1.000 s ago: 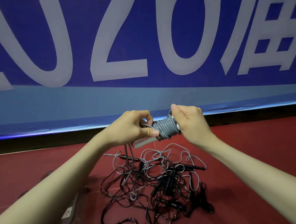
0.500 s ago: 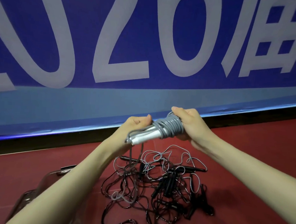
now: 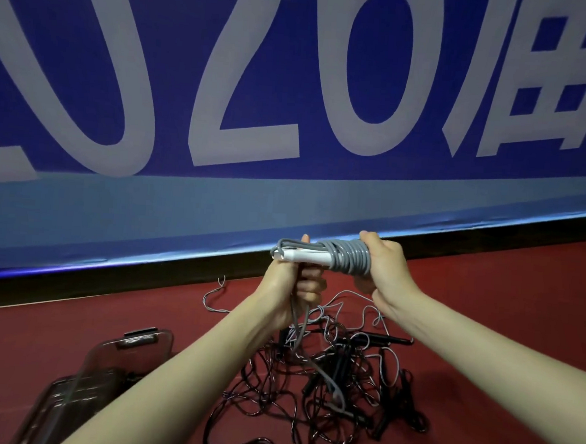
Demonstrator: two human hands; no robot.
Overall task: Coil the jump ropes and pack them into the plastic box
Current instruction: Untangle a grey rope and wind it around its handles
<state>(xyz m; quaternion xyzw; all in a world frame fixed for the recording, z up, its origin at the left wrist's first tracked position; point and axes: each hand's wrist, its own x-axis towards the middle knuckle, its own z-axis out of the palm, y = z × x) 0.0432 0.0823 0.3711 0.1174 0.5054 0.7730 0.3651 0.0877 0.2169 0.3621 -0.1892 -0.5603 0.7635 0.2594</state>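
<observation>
Ropes: low at the left on the red floor (image 3: pixel 518 321) stands the clear plastic box (image 3: pixel 79 383), behind the left forearm. Left hand (image 3: pixel 292 290) grips the grey rope's loose cord, beneath its white handle (image 3: pixel 301 256). Right hand (image 3: pixel 386 268) clutches the grey coil (image 3: pixel 349 256) wound on that handle. Below them lies a tangled black pile (image 3: pixel 326 388).

Plastic box (image 3: pixel 78 397) partly behind left forearm (image 3: pixel 171 386)
</observation>
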